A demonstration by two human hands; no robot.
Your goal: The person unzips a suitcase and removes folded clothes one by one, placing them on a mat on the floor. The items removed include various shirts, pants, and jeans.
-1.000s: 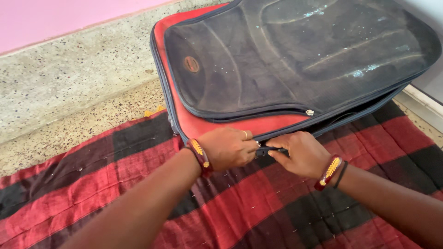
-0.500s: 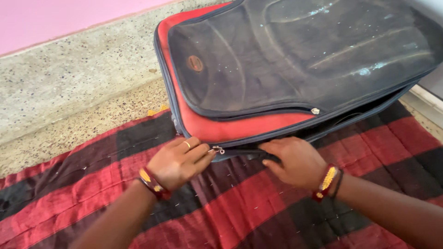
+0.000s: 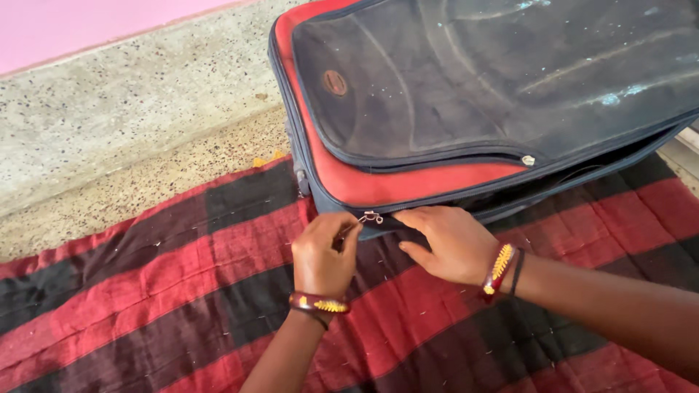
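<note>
A worn red and dark blue soft suitcase (image 3: pixel 466 94) lies flat on a red and black checked blanket (image 3: pixel 160 291). My left hand (image 3: pixel 324 255) pinches the small metal zipper pull (image 3: pixel 370 217) at the suitcase's near edge, close to its left corner. My right hand (image 3: pixel 451 244) rests just right of it, fingers pressed against the suitcase's side along the zipper line. Both wrists wear red and gold bangles. A second metal zipper pull (image 3: pixel 528 160) sits on the front pocket.
A speckled stone floor with a low step (image 3: pixel 131 124) lies to the left, below a pink wall (image 3: pixel 80 25). The blanket spreads across the whole near area. A pale ledge (image 3: pixel 684 156) shows at the right edge.
My left hand has drawn the zipper pull leftwards along the near edge, then turned so its wrist points toward me. My right hand has stayed pressed on the suitcase's side. The view has shifted left.
</note>
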